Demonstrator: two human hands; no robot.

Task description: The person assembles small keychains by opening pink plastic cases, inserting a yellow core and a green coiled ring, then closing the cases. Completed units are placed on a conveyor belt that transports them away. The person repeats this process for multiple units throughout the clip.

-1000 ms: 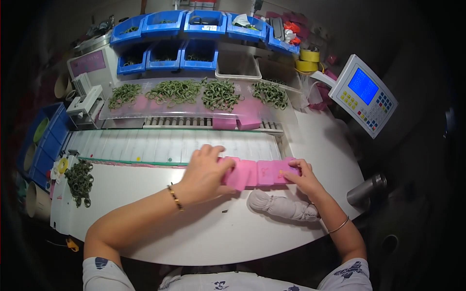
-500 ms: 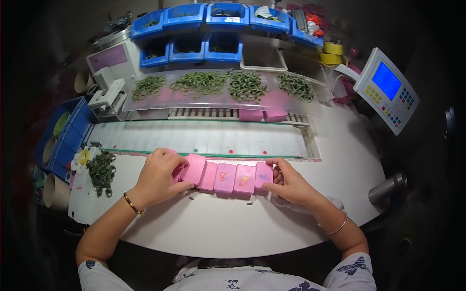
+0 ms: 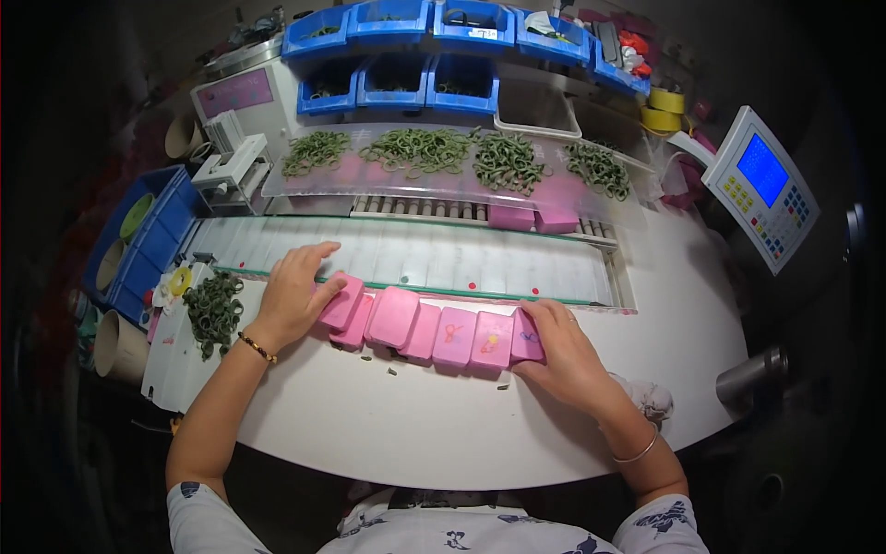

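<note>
Several small pink boxes stand side by side in a slightly curved row on the white table. At the left end, a tilted pink box touches the thumb of my left hand, whose fingers are spread and raised. Beside it, another pink box sits higher than its neighbours. Coloured scribbles mark the tops of a lighter pink box and a pink box with a yellow spot. My right hand grips the purplish-pink end box between fingers and thumb, partly covering it.
Behind the row runs a glass-edged white channel. Piles of green rings lie on a clear shelf, and another green pile is at left. Blue bins hang behind. A keypad display and a metal cylinder stand right.
My left hand has loosened from the boxes at the left, its fingers now stretched out. My right hand has closed further around the end box. The whole view has shifted slightly.
</note>
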